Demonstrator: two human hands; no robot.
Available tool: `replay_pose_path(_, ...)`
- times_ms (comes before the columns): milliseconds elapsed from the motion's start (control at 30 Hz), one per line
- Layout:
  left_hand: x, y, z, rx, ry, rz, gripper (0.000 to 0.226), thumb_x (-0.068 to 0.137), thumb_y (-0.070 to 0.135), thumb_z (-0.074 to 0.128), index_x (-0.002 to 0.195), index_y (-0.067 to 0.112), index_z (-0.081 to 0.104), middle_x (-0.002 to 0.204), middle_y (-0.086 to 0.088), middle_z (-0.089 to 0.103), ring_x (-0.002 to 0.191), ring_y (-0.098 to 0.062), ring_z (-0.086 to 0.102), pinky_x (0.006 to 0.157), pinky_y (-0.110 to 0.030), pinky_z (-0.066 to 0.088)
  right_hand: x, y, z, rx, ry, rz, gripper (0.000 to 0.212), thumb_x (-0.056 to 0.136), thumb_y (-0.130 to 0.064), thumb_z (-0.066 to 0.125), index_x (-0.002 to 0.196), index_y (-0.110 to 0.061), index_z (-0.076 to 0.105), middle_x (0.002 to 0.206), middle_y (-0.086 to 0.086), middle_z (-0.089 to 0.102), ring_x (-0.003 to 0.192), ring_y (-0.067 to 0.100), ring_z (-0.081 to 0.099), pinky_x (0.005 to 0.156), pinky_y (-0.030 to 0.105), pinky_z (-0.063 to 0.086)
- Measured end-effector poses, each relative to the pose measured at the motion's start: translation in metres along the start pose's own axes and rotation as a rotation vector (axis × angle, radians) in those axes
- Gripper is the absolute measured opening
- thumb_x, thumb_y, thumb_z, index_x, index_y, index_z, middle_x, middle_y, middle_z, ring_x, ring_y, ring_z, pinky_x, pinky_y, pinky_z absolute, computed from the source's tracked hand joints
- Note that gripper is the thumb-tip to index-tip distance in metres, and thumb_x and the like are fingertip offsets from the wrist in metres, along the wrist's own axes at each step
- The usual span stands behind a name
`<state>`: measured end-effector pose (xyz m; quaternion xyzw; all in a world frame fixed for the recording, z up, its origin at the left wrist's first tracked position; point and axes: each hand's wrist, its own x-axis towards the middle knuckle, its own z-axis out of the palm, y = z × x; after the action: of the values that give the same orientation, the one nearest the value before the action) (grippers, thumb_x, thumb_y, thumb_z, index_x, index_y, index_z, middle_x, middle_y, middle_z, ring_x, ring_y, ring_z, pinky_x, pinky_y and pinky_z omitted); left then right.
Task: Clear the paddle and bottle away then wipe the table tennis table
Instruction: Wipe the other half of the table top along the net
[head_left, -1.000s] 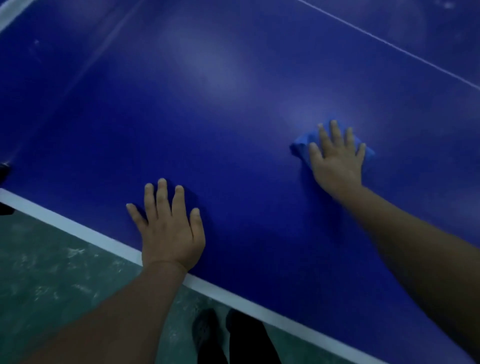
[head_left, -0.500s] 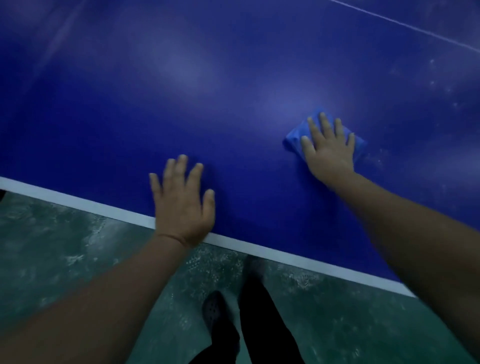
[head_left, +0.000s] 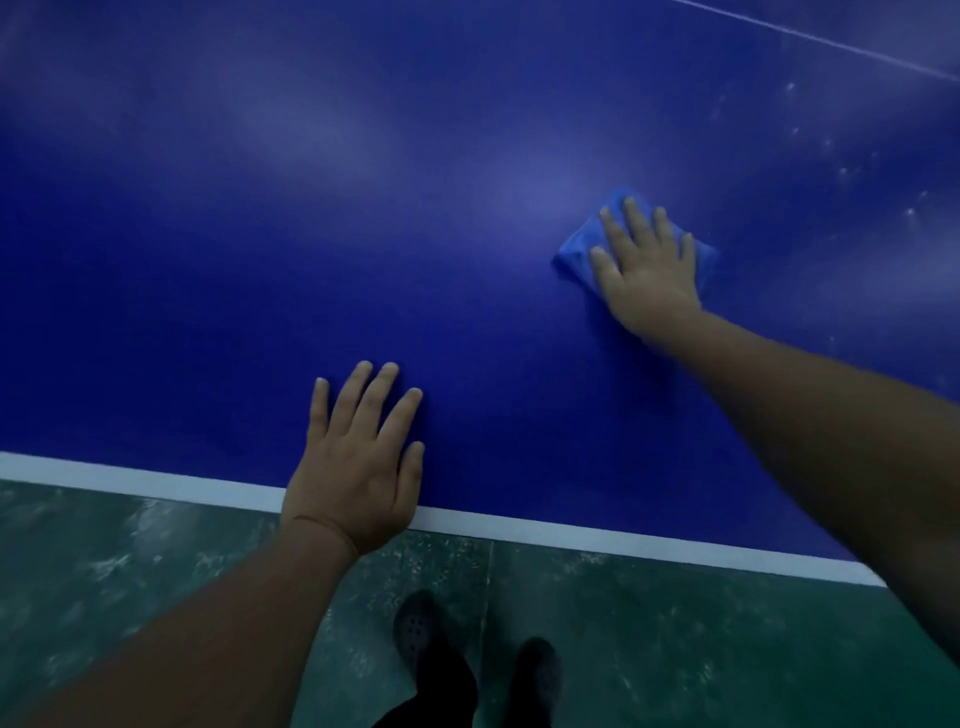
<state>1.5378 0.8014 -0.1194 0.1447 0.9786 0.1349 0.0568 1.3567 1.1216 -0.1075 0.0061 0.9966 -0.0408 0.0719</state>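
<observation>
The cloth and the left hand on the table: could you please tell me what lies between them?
Nothing: in the head view, only bare blue table surface separates the left hand from the blue cloth under the right hand.

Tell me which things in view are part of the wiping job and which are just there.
Part of the job:
- blue cloth, pressed flat under the right hand
- table tennis table, with pale specks to the right of the cloth
- left hand, resting flat by the white edge line

Just there:
- green floor
- the person's dark shoes

No paddle or bottle is in view.
</observation>
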Motion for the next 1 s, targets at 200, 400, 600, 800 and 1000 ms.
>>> replay_pose_path(200, 0.0, 0.0, -0.002, -0.01, -0.004, -0.006, 0.058, 0.095, 0.038, 0.032, 0.139, 0.008, 0.054, 0.153, -0.018, 0.04, 0.146, -0.036, 0.028, 0.116, -0.065, 0.016, -0.159, -0.045, 0.041, -0.018, 0.002, -0.328, 0.058, 0.102, -0.053, 0.023, 0.157, -0.033, 0.023, 0.167, -0.001, 0.01, 0.153, 0.032, 0.006, 0.117, 0.064, 0.011)
replay_pose_path(400, 0.001, 0.001, -0.001, 0.008, 0.002, 0.004, 0.058, 0.095, 0.038, 0.031, 0.139, 0.007, 0.053, 0.152, -0.018, 0.04, 0.146, -0.037, 0.027, 0.115, -0.066, 0.016, -0.104, -0.012, 0.026, -0.045, 0.026, -0.445, 0.058, 0.099, -0.052, 0.027, 0.153, -0.031, 0.03, 0.163, 0.001, 0.022, 0.15, 0.036, 0.018, 0.115, 0.066, 0.017)
replay_pose_path(600, -0.001, 0.001, -0.004, 0.0, -0.019, -0.008, 0.059, 0.095, 0.038, 0.029, 0.141, 0.007, 0.052, 0.154, -0.018, 0.038, 0.147, -0.037, 0.025, 0.117, -0.065, 0.013, -0.046, -0.047, 0.024, 0.089, 0.106, 0.199, 0.06, 0.102, -0.052, 0.023, 0.158, -0.032, 0.019, 0.167, -0.002, 0.008, 0.153, 0.031, 0.004, 0.119, 0.06, 0.003)
replay_pose_path(800, -0.001, 0.002, -0.003, -0.006, -0.002, -0.008, 0.059, 0.095, 0.037, 0.03, 0.14, 0.007, 0.053, 0.154, -0.019, 0.038, 0.146, -0.037, 0.026, 0.117, -0.065, 0.012, -0.226, -0.048, 0.048, 0.007, -0.027, -0.29, 0.057, 0.102, -0.056, 0.023, 0.155, -0.036, 0.028, 0.166, -0.003, 0.014, 0.153, 0.03, 0.01, 0.117, 0.062, 0.015)
replay_pose_path(1000, -0.001, 0.003, -0.004, 0.008, -0.026, -0.009, 0.06, 0.095, 0.038, 0.028, 0.142, 0.007, 0.05, 0.155, -0.018, 0.035, 0.148, -0.037, 0.022, 0.118, -0.064, 0.01, -0.188, 0.039, 0.029, 0.124, 0.036, 0.603, 0.068, 0.095, -0.059, 0.011, 0.158, -0.033, 0.013, 0.167, -0.004, 0.0, 0.153, 0.028, -0.001, 0.119, 0.062, 0.002)
